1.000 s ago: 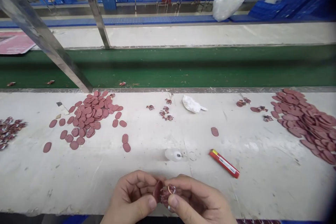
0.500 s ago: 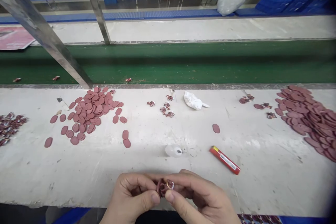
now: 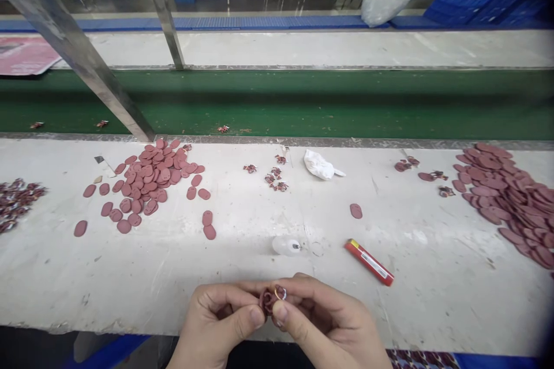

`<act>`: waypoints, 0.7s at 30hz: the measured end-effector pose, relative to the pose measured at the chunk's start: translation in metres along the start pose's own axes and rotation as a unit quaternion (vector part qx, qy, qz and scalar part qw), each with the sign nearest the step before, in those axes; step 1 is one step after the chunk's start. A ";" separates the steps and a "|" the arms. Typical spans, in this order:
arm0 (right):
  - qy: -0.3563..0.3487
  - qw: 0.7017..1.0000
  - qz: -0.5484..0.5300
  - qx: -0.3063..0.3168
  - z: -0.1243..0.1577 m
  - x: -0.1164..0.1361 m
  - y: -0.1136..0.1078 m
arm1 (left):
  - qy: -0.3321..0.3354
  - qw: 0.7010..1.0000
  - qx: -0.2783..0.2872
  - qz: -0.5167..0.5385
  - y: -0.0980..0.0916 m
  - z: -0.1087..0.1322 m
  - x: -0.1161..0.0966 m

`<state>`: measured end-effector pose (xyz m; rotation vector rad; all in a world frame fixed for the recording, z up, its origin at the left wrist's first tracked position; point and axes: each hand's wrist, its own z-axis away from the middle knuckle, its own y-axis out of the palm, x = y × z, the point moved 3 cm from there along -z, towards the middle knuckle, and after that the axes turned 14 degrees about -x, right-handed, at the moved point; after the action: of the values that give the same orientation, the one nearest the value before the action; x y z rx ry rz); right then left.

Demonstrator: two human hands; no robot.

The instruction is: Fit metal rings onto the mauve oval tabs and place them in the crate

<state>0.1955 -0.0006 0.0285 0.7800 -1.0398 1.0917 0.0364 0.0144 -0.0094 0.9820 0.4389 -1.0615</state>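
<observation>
At the table's near edge, my left hand (image 3: 219,318) pinches the left side of a small dark-red part with wires (image 3: 269,301) between thumb and forefinger. My right hand (image 3: 331,318) grips its other side, where a yellow and a white wire loop out. The fingertips of both hands nearly meet and hide much of the part. Just beyond them stands a small translucent bottle (image 3: 285,245) with a dark tip. A red box cutter (image 3: 369,262) with a yellow end lies to the right of the bottle.
Red oval discs form a left pile (image 3: 147,179) and a larger right pile (image 3: 511,196). Small wired parts (image 3: 274,177) lie mid-table near crumpled white plastic (image 3: 319,165); more are heaped at far left (image 3: 17,202). A metal post (image 3: 93,72) stands before the green belt (image 3: 303,104).
On the green belt, the small wired parts have shifted to the right. Both hands keep hold of the part, with only a slight change in finger position. The camera view has shifted slightly.
</observation>
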 end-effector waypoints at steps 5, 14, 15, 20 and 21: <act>0.001 1.000 -0.015 0.002 0.000 0.000 -0.002 | -0.001 1.000 -0.005 0.009 0.004 0.002 -0.002; -0.034 0.998 -0.033 -0.036 0.003 0.005 0.009 | 0.000 0.999 -0.041 0.012 0.002 0.003 -0.002; -0.027 0.998 -0.042 -0.045 0.003 0.004 0.010 | 0.000 0.999 -0.047 0.013 0.002 0.003 -0.002; -0.013 0.995 -0.063 -0.075 0.006 -0.001 0.014 | 0.004 0.998 -0.065 0.023 0.003 0.003 0.001; -0.014 0.995 -0.065 -0.080 0.006 -0.002 0.014 | 0.008 0.997 -0.069 0.024 0.003 0.004 0.001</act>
<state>0.1801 -0.0030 0.0286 0.7249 -1.0704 0.8777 0.0394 0.0112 -0.0070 0.8754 0.4929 -0.9686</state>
